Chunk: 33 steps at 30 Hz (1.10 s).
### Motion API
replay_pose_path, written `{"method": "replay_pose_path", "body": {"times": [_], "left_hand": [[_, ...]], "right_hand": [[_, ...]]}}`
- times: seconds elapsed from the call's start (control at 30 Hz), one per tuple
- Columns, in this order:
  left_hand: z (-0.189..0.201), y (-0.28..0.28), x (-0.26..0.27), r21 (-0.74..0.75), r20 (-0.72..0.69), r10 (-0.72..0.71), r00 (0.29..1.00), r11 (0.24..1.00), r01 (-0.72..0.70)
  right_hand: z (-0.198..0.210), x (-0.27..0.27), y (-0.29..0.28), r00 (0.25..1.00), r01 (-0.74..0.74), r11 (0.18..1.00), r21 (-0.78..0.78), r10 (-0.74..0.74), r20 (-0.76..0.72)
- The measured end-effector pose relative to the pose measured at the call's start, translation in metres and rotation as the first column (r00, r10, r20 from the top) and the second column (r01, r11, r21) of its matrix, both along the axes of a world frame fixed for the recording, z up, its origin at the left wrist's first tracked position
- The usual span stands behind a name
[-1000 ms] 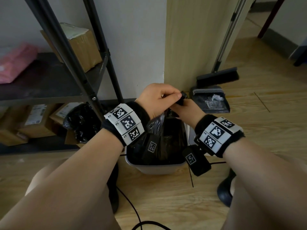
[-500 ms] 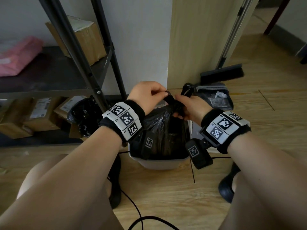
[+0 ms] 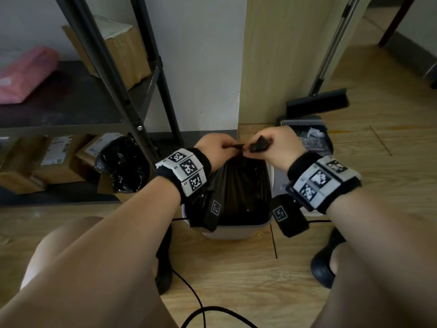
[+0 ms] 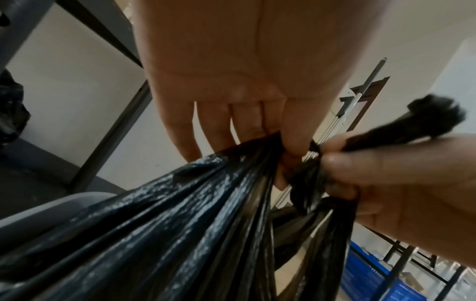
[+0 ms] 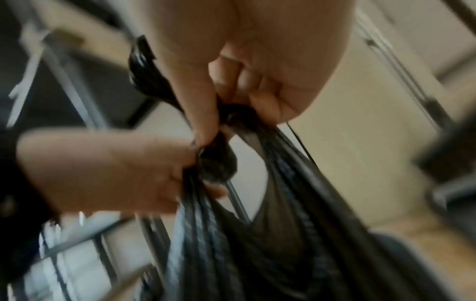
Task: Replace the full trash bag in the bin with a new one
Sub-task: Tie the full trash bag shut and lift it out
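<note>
A white bin (image 3: 230, 229) stands on the wooden floor against the wall, with a full black trash bag (image 3: 241, 185) inside it. The bag's top is gathered into two twisted ends above the bin. My left hand (image 3: 218, 147) pinches one end (image 4: 260, 146), and my right hand (image 3: 269, 144) grips the other end (image 3: 259, 145), which sticks out past its fingers (image 4: 412, 126). The two hands meet over the back of the bin, where the ends cross in a knot (image 5: 219, 160). The right wrist view is blurred.
A black metal shelf (image 3: 71, 107) with cardboard boxes stands at the left, and a crumpled black bag (image 3: 123, 166) lies under it. A broom (image 3: 318, 102) and a dustpan (image 3: 309, 136) sit at the right of the wooden panel. A black cable (image 3: 201, 306) runs across the floor.
My hands have drawn slightly apart, pulling the two twisted bag ends sideways over the bin. The head view has tilted down a little.
</note>
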<state>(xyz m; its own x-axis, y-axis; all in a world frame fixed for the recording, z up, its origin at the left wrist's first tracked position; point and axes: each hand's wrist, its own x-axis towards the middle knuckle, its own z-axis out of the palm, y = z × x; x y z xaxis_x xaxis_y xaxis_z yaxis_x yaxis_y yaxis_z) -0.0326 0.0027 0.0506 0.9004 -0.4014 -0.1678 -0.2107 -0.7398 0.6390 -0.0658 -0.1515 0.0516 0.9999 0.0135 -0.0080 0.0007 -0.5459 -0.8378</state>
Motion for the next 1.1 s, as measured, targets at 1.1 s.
{"method": "replay_pose_path", "body": {"times": [1.1], "left_hand": [[-0.053,0.071,0.006,0.109,-0.113,0.420,0.900,0.906,-0.409]], "right_hand": [[-0.049,0.004,-0.031,0.961,0.160,0.843,-0.514,-0.252,-0.114]]}}
